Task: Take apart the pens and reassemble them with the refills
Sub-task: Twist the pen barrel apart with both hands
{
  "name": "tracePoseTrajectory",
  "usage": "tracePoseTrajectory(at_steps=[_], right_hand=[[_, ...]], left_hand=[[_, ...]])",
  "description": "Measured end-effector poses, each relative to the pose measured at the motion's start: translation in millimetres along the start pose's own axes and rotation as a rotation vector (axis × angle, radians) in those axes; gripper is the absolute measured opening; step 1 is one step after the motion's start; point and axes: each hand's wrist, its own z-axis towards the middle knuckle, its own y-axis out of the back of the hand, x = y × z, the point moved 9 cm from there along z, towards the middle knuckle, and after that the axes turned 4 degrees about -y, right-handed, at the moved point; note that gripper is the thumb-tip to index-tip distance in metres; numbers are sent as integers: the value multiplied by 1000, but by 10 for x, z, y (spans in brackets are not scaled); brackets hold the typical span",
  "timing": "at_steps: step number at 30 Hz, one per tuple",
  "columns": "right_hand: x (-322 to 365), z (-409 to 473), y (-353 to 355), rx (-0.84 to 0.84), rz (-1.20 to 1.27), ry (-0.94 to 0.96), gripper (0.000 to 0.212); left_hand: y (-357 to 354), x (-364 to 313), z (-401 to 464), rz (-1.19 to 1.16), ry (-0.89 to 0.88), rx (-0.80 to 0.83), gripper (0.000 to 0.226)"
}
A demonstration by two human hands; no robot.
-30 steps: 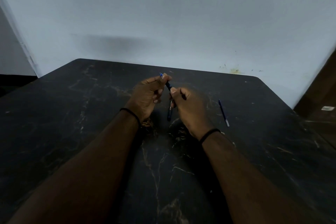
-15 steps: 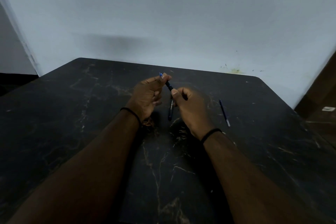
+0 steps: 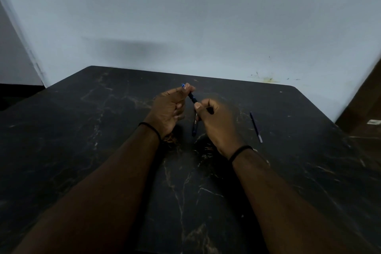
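Observation:
A dark pen (image 3: 192,97) with a blue end is held slanted above the black marble table (image 3: 82,130). My left hand (image 3: 169,109) pinches its upper blue end between thumb and fingertips. My right hand (image 3: 216,121) grips its lower part, fingers curled round it. A second dark pen piece (image 3: 194,128) points down beneath my right thumb; whether it lies on the table or hangs from the hand is unclear. A thin blue refill (image 3: 255,127) with a pale tip lies on the table to the right of my right hand.
A pale wall (image 3: 185,16) stands right behind the table's far edge. A brown wooden surface (image 3: 367,113) with a small white object is at the far right. Both wrists wear black bands.
Both hands stay close together on the pen, with only slight shifts of the fingers. The refill on the table has not moved.

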Motion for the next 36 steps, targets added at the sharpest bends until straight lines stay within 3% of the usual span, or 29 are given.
tracePoseTrajectory(at_steps=[3,9,21,25,27,36], right_hand=[[6,-11,-6,-13,30,14,16],[-48,15,-14,-23,26,-72,41],[-11,14,1,-28,19,7,18],[-44,16,-14,-13,-35,-66,50],[-53,24,-20,-13,-52,-92,56],[-23,-27,-46,48,27,-28,20]], left_hand=[[-14,15,4,12,3,14,20],[-33,34,5,24,10,27,20],[-11,5,-16,35,2,21,21],[-30,12,-14,18,6,21,20],[-39,15,-12,22,5,20,20],[-10,7,-5,39,-3,20,20]])
